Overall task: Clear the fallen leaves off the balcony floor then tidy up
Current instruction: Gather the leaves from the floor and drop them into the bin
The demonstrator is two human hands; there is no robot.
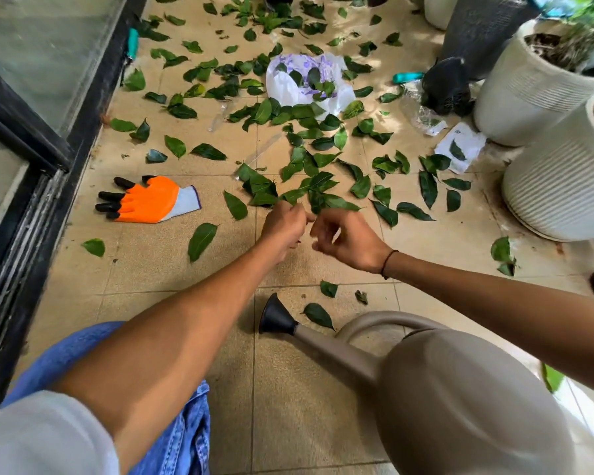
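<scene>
**Both hands at the leaf cluster, centre of balcony floor**

Person crouched over the tiled floor [144, 269]; both bare forearms reach forward to the middle of the view; a denim-clad knee [186, 433] shows at 7 o'clock.

Left hand [283, 226]: fingers curled, pinching the near edge of a bunch of green leaves [309, 192] that spreads away toward 12 o'clock; the exact number of leaves held cannot be told.

Right hand [347, 240]: just beside the left, fingers loosely curled and parted, blurred; whether it touches a leaf cannot be told; a dark cord [388, 264] sits on its wrist.

Loose leaves lie scattered over most of the floor from the hands out to 12 o'clock, thinner toward 6 o'clock; a few lie near the watering can [460, 399], which lies at 5 o'clock, tan body, black rose [275, 317] pointing toward 10 o'clock.

Orange and grey glove [151, 200] with black fingertips: flat on the floor at 9 o'clock from the hands, well apart from them.

White plastic bag [309, 84] with purple print: at 12 o'clock, open, some leaves on it.

White ribbed pots [556, 186] at 2 to 3 o'clock; sliding door frame [48, 186] along the left edge, 8 to 11 o'clock.
</scene>
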